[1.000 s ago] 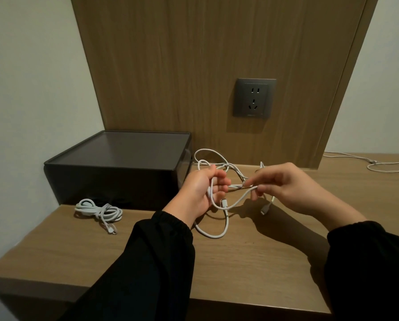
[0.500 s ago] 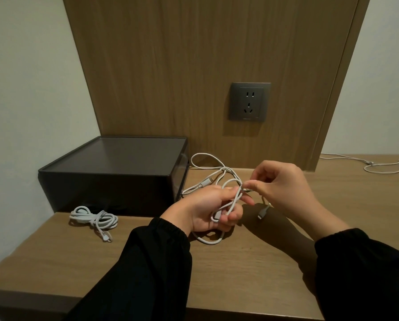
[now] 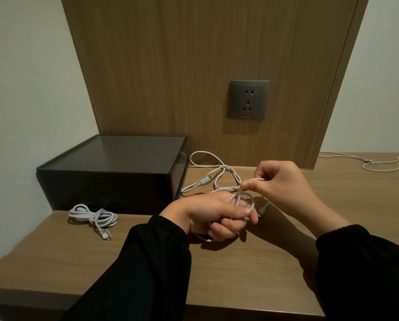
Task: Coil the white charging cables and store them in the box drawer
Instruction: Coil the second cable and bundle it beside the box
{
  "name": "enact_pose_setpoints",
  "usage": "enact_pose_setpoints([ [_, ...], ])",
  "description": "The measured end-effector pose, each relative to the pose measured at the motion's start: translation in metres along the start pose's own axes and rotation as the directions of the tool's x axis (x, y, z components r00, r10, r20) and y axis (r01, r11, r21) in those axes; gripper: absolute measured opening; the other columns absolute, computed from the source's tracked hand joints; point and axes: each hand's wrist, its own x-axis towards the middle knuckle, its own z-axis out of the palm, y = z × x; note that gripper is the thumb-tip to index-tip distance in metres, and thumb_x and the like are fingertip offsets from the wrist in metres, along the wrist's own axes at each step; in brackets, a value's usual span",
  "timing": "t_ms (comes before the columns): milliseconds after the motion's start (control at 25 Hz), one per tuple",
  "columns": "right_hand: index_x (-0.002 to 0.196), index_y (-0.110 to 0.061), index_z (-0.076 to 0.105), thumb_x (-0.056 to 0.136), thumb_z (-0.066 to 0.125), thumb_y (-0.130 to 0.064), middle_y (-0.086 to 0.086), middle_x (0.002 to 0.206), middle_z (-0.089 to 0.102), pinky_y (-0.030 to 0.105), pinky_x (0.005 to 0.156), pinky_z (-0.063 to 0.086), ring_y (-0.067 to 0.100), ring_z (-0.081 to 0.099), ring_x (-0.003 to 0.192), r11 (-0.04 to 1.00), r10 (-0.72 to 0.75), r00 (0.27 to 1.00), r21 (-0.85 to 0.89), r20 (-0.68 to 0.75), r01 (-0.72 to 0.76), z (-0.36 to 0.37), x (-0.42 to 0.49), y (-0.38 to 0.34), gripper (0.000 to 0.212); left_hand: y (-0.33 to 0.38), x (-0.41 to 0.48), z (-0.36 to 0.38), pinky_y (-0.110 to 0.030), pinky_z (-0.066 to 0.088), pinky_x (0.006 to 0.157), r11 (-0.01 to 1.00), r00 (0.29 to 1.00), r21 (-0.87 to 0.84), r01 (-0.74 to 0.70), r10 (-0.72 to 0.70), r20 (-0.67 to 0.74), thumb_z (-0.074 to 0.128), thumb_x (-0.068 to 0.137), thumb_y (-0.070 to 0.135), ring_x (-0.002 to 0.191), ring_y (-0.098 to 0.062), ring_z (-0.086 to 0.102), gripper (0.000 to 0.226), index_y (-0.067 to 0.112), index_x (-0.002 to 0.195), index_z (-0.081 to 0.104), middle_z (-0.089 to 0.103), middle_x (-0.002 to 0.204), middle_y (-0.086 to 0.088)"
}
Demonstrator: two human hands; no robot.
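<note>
My left hand (image 3: 213, 215) is closed around several loops of a white charging cable (image 3: 219, 169) just above the wooden shelf. My right hand (image 3: 283, 184) pinches the same cable between thumb and forefinger, right beside the left fingers. The loose rest of this cable trails back in loops toward the wall, one plug lying near the box. The dark box drawer (image 3: 115, 167) stands at the left against the wall, shut. A second white cable (image 3: 93, 216), coiled in a bundle, lies in front of the box.
A third white cable (image 3: 377, 163) lies loose at the far right of the wooden shelf (image 3: 101, 262). A grey wall socket (image 3: 248, 99) sits on the wood panel behind. The shelf's front edge runs close below my black sleeves.
My left hand has turned palm down and lowered, with more cable wound round its fingers. My right hand has stayed close, feeding the cable. The loose loops have shortened.
</note>
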Motion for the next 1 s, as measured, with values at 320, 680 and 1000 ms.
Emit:
enact_pose_setpoints([
  [320, 0.077, -0.015, 0.062, 0.088, 0.057, -0.018, 0.0, 0.072, 0.064, 0.021, 0.066, 0.049, 0.008, 0.061, 0.069, 0.992, 0.053, 0.996, 0.109, 0.078, -0.061, -0.009, 0.005, 0.003, 0.013, 0.0, 0.001, 0.0, -0.019, 0.019, 0.039, 0.879, 0.914, -0.265, -0.396, 0.349, -0.208, 0.041, 0.095, 0.033, 0.032, -0.003, 0.029, 0.038, 0.016, 0.065, 0.054, 0.032, 0.042, 0.009],
  [680, 0.085, -0.015, 0.061, 0.083, 0.065, -0.011, -0.004, 0.07, 0.06, 0.02, 0.057, 0.051, 0.008, 0.06, 0.063, 0.987, -0.164, 0.918, -0.056, -0.362, 0.154, 0.001, 0.001, 0.01, 0.006, 0.0, 0.008, 0.003, -0.017, 0.023, 0.035, 0.831, 0.808, -0.265, -0.488, 0.316, -0.497, 0.04, 0.099, 0.029, 0.034, -0.005, 0.028, 0.028, 0.009, 0.095, 0.058, 0.031, 0.047, 0.005],
  [1000, 0.08, -0.015, 0.072, 0.078, 0.069, -0.019, -0.003, 0.066, 0.067, 0.038, 0.055, 0.055, 0.013, 0.063, 0.06, 0.903, -0.37, 0.918, -0.284, -0.139, 0.321, 0.013, -0.005, 0.014, 0.005, 0.001, 0.008, 0.005, -0.02, 0.02, 0.038, 0.841, 0.734, -0.171, -0.513, 0.327, -0.596, 0.044, 0.098, 0.024, 0.036, -0.005, 0.026, 0.028, 0.01, 0.119, 0.058, 0.03, 0.049, 0.003],
])
